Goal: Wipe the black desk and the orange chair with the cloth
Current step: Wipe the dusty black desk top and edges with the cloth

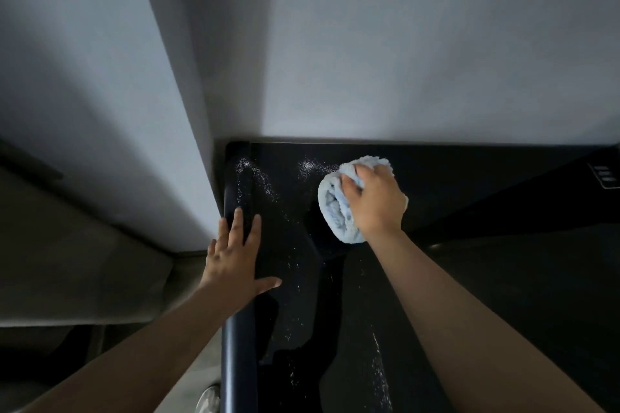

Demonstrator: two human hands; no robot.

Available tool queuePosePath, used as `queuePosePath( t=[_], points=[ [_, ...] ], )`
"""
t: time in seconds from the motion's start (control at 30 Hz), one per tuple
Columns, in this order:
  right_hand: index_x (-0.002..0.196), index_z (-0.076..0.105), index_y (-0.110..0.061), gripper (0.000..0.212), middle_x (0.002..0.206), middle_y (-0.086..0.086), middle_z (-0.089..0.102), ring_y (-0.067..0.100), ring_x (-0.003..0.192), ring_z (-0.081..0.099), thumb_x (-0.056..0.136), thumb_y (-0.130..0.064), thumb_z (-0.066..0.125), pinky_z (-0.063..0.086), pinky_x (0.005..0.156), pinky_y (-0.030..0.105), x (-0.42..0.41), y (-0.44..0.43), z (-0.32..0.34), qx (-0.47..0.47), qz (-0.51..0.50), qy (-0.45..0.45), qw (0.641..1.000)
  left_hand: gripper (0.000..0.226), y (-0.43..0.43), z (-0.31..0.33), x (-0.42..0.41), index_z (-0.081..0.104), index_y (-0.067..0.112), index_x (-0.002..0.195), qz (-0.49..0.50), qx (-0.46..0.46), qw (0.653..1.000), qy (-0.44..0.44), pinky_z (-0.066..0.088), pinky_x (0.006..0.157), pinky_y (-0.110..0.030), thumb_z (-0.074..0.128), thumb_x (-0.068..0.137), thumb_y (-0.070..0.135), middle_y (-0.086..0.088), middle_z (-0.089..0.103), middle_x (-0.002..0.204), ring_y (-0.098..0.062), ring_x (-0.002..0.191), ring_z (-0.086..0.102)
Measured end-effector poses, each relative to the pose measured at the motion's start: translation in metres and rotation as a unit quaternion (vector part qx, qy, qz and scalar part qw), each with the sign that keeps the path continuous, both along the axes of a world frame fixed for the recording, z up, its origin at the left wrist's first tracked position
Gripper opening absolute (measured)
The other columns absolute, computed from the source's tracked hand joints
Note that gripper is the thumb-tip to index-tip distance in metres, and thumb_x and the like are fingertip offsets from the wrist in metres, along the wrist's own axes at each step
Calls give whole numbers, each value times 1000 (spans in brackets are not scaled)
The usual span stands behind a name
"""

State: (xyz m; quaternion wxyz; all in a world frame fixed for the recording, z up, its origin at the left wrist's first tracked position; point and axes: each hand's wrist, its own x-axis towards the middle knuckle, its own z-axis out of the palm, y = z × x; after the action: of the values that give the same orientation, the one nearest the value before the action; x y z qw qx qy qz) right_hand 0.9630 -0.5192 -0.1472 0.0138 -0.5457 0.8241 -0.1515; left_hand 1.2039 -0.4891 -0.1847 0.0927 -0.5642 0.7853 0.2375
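The black desk (pixel 486 278) fills the lower right, its top speckled with white dust near the left edge and back. My right hand (pixel 377 198) grips a bunched light-blue cloth (pixel 335 204) and presses it on the desk close to the back wall. My left hand (pixel 235 258) lies flat with straight, spread fingers on the desk's rounded left edge. The orange chair is not in view.
A white wall (pixel 402 43) runs along the desk's back edge, and a white wall corner (pixel 188 144) stands right beside its left edge. A small panel with buttons (pixel 604 176) sits at the desk's far right. Grey floor and a shoe (pixel 208 397) show lower left.
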Motion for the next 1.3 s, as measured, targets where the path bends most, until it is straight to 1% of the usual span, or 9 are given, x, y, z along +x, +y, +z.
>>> queuePosePath(
  t=[0.1, 0.23, 0.37, 0.47, 0.63, 0.77, 0.9, 1.07, 1.3],
  points=[
    [109, 68, -20, 32, 101, 6, 61, 22, 87, 57, 94, -43, 52, 32, 61, 26, -9, -32, -9, -6, 10, 3, 1000, 122, -6, -6, -4, -12, 21, 152, 18, 6, 1000, 14, 13, 119, -43, 62, 70, 72, -11, -27, 156, -34, 146, -15],
    [108, 67, -19, 33, 102, 5, 60, 23, 89, 57, 94, -44, 50, 37, 63, 28, -16, -73, -21, -18, 20, -6, 1000, 123, -13, -9, -8, -5, 20, 153, 37, 40, 997, 46, 12, 119, -38, 71, 67, 65, -7, -29, 156, -31, 146, -18],
    [109, 66, -18, 34, 104, 7, 60, 22, 91, 56, 95, -43, 49, 33, 64, 28, -16, -102, -25, -18, 16, 8, 1000, 123, -13, -10, -8, -6, 22, 153, 42, 44, 997, 54, 10, 119, -35, 72, 67, 63, -5, -31, 155, -30, 146, -20],
    [111, 65, -17, 35, 105, 8, 60, 24, 92, 57, 95, -43, 48, 37, 65, 28, -16, -114, -30, -10, 15, 8, 1000, 124, -13, -10, -10, -8, 21, 153, 43, 47, 997, 46, 10, 119, -34, 71, 67, 64, -6, -32, 154, -30, 145, -20],
    [117, 63, -17, 37, 115, 6, 58, 24, 106, 54, 97, -43, 47, 40, 75, 32, -18, -122, -42, 47, 25, 23, 998, 125, -14, -7, -13, -10, 20, 153, 41, 51, 997, 29, 13, 118, -35, 69, 67, 65, -8, -34, 153, -33, 145, -20],
    [111, 64, -13, 38, 111, 7, 59, 23, 103, 55, 98, -42, 44, 36, 70, 29, -20, -130, -41, 94, 46, 34, 994, 125, -15, -5, -14, -10, 20, 153, 43, 63, 997, 26, 15, 118, -36, 70, 67, 64, -8, -34, 153, -32, 145, -19],
    [109, 65, -14, 37, 107, 6, 60, 23, 100, 56, 97, -41, 43, 34, 68, 29, -23, -123, -40, 106, 59, 37, 992, 126, -16, -1, -16, -10, 19, 153, 42, 70, 996, 19, 16, 118, -37, 71, 67, 63, -8, -34, 153, -33, 145, -19],
    [115, 65, -18, 36, 114, 6, 58, 23, 101, 55, 96, -42, 45, 34, 69, 29, -22, -100, -48, 95, 52, 38, 993, 126, -17, 0, -18, -10, 19, 153, 41, 78, 996, 7, 17, 118, -40, 72, 67, 61, -9, -33, 153, -35, 145, -19],
    [127, 59, -23, 39, 124, 5, 56, 24, 109, 53, 96, -43, 47, 40, 77, 31, -17, -62, -46, 99, 42, 34, 994, 125, -17, 1, -18, -9, 17, 152, 34, 76, 997, -2, 17, 118, -40, 71, 68, 63, -12, -31, 154, -36, 145, -17]
  ],
)
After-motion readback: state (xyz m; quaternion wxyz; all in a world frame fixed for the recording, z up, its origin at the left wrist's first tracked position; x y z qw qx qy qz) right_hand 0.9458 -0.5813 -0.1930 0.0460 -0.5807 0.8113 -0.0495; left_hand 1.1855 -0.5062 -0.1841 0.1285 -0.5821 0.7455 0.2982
